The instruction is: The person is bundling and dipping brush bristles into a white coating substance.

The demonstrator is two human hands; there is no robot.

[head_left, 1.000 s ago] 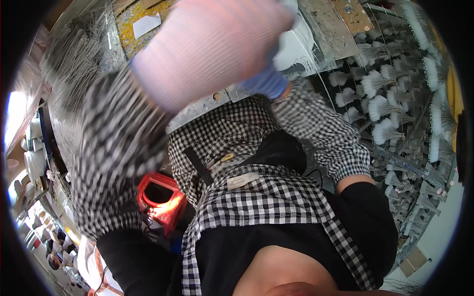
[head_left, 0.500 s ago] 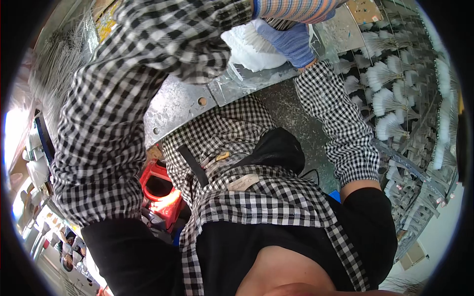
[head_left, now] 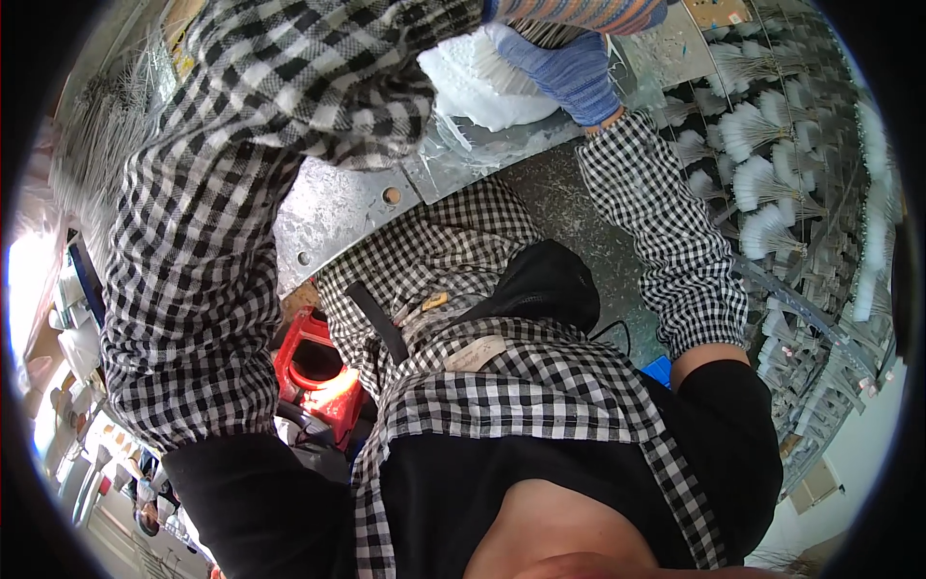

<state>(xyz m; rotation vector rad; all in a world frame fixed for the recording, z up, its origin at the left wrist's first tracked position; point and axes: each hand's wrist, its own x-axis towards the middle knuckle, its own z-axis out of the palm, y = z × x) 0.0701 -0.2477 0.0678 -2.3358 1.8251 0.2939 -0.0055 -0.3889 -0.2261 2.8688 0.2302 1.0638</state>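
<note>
My left arm in a black-and-white checked sleeve crosses the upper left of the picture. My left hand [head_left: 579, 12], in a striped orange and blue glove, is cut off by the top edge just above a white fibre bundle [head_left: 473, 77]. My right hand [head_left: 571, 75], in a blue knitted glove, is pressed against the right side of that bundle and seems to grip it. The bundle lies on a grey metal work surface [head_left: 347, 207] with round holes. Much of the bundle is hidden behind my left sleeve.
Rows of white brush tufts on racks [head_left: 762, 183] fill the right side. A red container [head_left: 313, 372] stands low beside my checked apron. Thin grey wires or bristles [head_left: 101, 125] hang at the upper left. Shelves with small items [head_left: 58, 328] run along the far left.
My left hand, a second ago a blur close to the camera, has swung up and right to the top edge above the bundle. My right hand has stayed by the bundle.
</note>
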